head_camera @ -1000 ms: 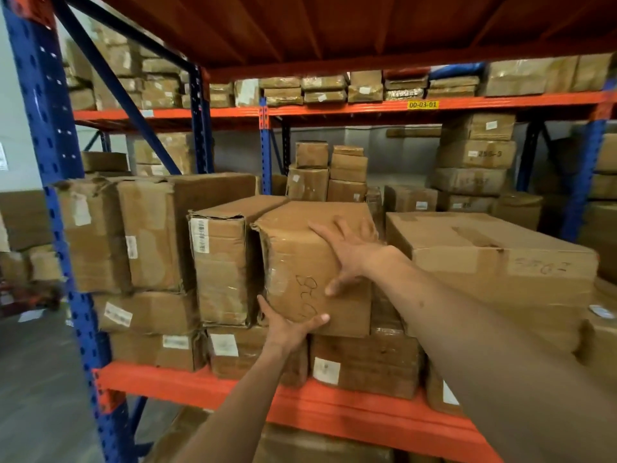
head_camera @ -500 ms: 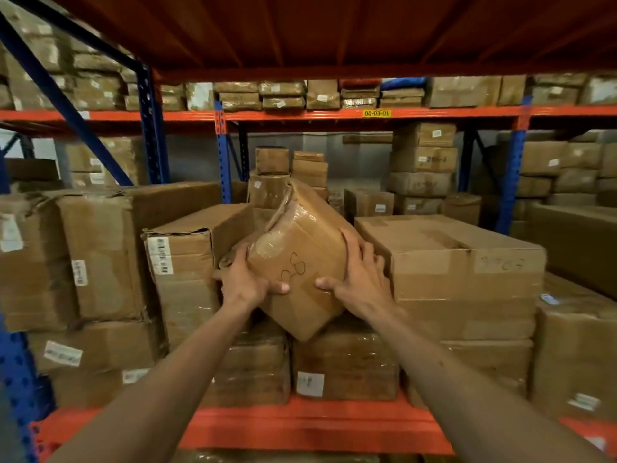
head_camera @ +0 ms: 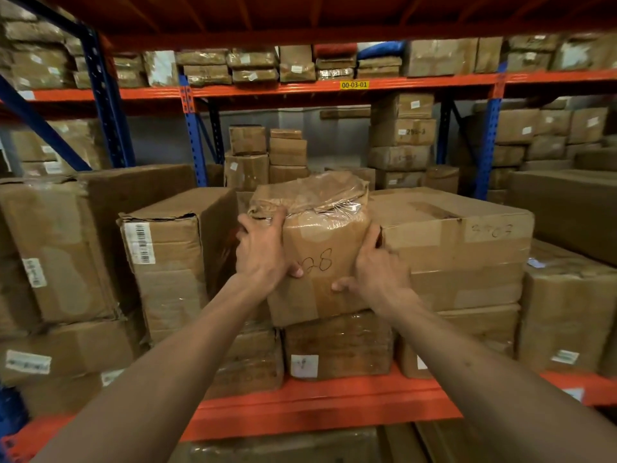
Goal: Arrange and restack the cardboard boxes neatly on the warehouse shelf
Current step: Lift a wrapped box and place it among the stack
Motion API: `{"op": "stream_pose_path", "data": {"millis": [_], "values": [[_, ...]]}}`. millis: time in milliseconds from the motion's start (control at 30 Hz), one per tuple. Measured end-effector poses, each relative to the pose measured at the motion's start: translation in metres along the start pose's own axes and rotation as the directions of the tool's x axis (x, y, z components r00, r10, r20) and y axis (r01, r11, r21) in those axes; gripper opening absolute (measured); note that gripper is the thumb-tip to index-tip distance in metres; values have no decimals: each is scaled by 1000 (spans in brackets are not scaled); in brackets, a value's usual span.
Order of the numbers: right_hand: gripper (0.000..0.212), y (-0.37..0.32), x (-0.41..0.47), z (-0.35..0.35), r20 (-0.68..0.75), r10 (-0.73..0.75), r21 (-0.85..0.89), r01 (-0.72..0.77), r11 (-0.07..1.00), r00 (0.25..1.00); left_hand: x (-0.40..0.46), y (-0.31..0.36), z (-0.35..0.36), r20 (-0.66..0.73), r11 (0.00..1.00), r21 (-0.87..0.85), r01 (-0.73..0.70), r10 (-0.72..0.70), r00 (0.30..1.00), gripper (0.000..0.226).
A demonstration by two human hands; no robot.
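A taped cardboard box marked "28" (head_camera: 320, 242) stands nearly upright on a lower box (head_camera: 337, 345) in the middle of the shelf. Its plastic-wrapped end faces up. My left hand (head_camera: 263, 248) grips its left side, fingers over the top left corner and thumb on the front. My right hand (head_camera: 374, 269) presses its right front edge, wedged against the wide box (head_camera: 460, 248) to the right. A tall box with a barcode label (head_camera: 170, 262) stands to the left, with a dark gap between it and the held box.
The orange shelf beam (head_camera: 317, 409) runs along the front edge below the boxes. More stacked boxes fill the far left (head_camera: 56, 248) and far right (head_camera: 567, 312). Blue uprights (head_camera: 107, 105) and another loaded rack (head_camera: 400, 138) stand behind. An orange deck hangs close overhead.
The "28" box has turned from a tilt on its corner to nearly upright and settled onto the lower box. Both hands shifted with it; the view moved slightly right and closer.
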State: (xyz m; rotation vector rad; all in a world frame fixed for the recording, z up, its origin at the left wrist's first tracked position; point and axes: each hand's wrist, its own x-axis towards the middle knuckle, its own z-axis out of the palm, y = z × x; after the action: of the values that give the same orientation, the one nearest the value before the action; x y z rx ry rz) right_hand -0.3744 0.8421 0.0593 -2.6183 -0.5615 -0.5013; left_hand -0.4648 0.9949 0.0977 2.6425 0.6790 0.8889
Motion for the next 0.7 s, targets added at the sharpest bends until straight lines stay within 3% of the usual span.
{"op": "stream_pose_path", "data": {"millis": [67, 100, 167, 300, 700], "values": [[154, -16, 5, -15, -155, -118, -159, 94, 983, 981, 3, -3, 1, -1, 1000, 24, -9, 9, 1000, 118], [157, -24, 12, -24, -159, -181, -213, 146, 966, 970, 4, -5, 2, -3, 999, 36, -12, 12, 1000, 119], [156, -31, 31, -39, -35, -243, -277, 225, 934, 969, 5, -5, 3, -5, 998, 58, -26, 26, 1000, 122], [145, -28, 53, -48, 154, -157, -238, 190, 952, 976, 12, 1, 8, 32, 994, 92, -64, 61, 998, 121], [139, -26, 43, -46, 168, -145, -283, 189, 940, 975, 9, -20, 26, 19, 984, 87, -159, 157, 987, 125]]}}
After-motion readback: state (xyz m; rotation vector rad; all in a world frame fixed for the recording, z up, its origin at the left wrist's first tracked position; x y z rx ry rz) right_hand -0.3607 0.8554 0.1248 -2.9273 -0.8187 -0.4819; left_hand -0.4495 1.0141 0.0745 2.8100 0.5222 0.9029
